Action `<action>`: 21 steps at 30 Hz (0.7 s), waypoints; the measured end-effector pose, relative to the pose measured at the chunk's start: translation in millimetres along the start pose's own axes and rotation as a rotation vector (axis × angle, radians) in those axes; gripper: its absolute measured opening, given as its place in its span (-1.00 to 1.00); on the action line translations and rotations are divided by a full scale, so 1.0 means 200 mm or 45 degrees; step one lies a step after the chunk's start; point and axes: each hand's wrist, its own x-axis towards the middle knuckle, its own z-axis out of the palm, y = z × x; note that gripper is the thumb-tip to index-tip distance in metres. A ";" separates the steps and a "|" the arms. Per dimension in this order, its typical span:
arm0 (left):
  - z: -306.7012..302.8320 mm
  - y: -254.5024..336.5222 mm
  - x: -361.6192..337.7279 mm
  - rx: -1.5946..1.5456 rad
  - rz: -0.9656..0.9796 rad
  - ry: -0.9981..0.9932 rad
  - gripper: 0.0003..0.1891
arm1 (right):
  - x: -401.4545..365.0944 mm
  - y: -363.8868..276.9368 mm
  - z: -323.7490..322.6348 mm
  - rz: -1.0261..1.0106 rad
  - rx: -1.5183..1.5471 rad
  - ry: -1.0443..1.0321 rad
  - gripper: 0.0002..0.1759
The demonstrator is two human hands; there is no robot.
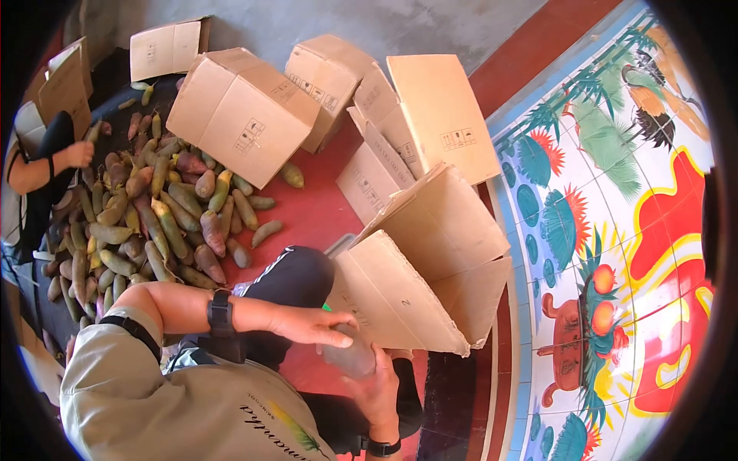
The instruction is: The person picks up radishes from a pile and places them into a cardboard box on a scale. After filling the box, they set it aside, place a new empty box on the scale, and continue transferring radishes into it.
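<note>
a red floor (315, 207) runs between bare grey concrete (400, 27) and bright daylit painted tiles (615, 230) showing birds, palms and fruit.

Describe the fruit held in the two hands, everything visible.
The fruit is dull grey-purple, rounded and oblong, with a smooth, matte skin. Its ends are hidden. It is held off the floor between both hands: the left hand lies over its top and the right hand cups it from below. It sits just at the open flap of the nearest box. Whether it touches the flap cannot be told.
</note>
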 end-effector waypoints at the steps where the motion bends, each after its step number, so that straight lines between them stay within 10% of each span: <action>1: 0.00 0.00 0.01 0.025 0.027 0.001 -0.48 | -0.01 0.01 0.00 0.042 0.037 0.026 -0.14; 8: -0.01 0.13 0.02 -0.020 0.287 0.138 -0.47 | -0.01 -0.05 -0.18 0.109 0.170 0.370 -0.21; 14: -0.14 0.05 0.02 0.362 0.430 0.785 -0.47 | 0.17 -0.03 -0.42 0.158 -0.149 0.932 -0.37; 21: -0.21 -0.14 0.10 0.691 0.455 0.915 -0.25 | 0.35 0.25 -0.44 0.389 -0.286 0.698 -0.49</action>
